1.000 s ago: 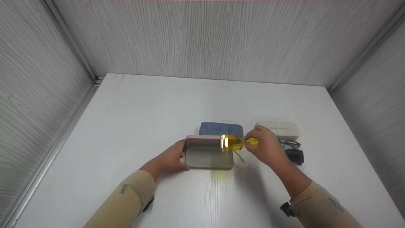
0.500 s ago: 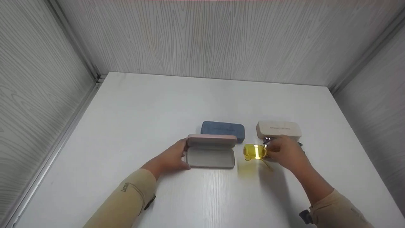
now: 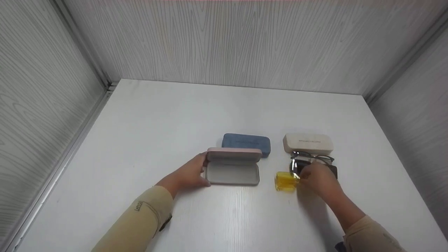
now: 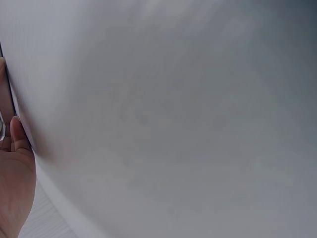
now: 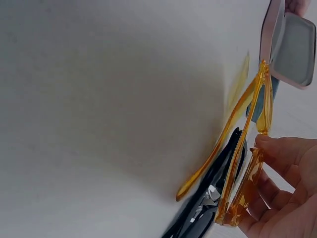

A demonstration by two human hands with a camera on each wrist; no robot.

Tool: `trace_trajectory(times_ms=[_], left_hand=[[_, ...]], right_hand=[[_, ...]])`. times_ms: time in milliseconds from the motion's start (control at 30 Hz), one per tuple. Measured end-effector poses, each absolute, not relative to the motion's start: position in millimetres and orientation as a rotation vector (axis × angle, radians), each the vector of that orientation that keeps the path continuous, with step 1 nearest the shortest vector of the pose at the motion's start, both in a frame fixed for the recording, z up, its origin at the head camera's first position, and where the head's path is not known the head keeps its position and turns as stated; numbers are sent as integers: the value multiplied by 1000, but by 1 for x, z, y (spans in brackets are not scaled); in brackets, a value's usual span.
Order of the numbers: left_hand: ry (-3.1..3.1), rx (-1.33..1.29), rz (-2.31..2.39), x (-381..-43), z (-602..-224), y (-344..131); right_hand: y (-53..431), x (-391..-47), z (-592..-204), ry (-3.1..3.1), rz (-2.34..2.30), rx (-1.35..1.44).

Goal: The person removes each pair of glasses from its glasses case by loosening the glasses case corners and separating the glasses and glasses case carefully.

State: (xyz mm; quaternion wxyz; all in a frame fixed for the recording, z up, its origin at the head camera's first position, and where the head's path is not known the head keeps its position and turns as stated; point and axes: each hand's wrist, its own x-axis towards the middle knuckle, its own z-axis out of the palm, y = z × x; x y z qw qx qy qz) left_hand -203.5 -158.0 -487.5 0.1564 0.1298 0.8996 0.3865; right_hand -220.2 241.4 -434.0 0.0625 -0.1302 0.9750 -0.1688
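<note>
A pink glasses case (image 3: pixel 233 154) lies with its lid raised, showing a bare grey lining. My left hand (image 3: pixel 189 172) grips its left side, thumb at the front corner; in the left wrist view only part of that hand (image 4: pixel 17 183) shows at the edge. My right hand (image 3: pixel 322 180) pinches a pair of yellow-lensed glasses (image 3: pixel 285 181) by the frame, low over the table. In the right wrist view the yellow glasses (image 5: pixel 247 191) have their temples spread, between thumb and fingers. Right beside them are black sunglasses (image 3: pixel 329 170), partly hidden by my hand.
Behind the pink case lies a closed blue case (image 3: pixel 246 141). A closed cream case (image 3: pixel 308 142) stands at the right, with thin dark-framed glasses (image 3: pixel 325 159) just in front of it. Wood-grain panels (image 3: pixel 224 42) wall the white table at the back and sides.
My right hand has carried the yellow glasses from over the pink case rightward, then down toward the table in front of the dark glasses. My left hand has stayed on the case.
</note>
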Motion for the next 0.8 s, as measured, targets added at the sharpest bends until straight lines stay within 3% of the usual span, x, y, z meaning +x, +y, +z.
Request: trace_trajectory(times_ms=[367, 533, 800], left_hand=[[2566, 367, 1123, -203, -490, -156], [2566, 357, 1115, -203, -489, -156], [2573, 374, 1122, -203, -489, -157]], right_hand=[[245, -223, -447, 2912, -540, -380], [245, -224, -441, 2899, -512, -433], [235, -230, -419, 2802, -617, -298]])
